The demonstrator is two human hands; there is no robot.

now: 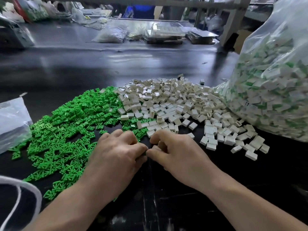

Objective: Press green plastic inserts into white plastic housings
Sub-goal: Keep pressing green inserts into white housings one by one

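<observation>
A spread of green plastic inserts [66,130] covers the dark table on the left. A heap of white plastic housings [175,105] lies to its right. My left hand [116,150] and my right hand [176,152] meet at the table's front middle, thumbs touching. My right hand's curled fingers pinch a white housing [156,147], of which only a small pale edge shows. My left hand's fingers are curled against the same spot; what they hold is hidden.
A big clear bag [273,90] of assembled white-and-green parts bulges at the right. A flat plastic bag [13,120] lies at the left edge, a white cord [20,194] at lower left. Trays and bags clutter the far table.
</observation>
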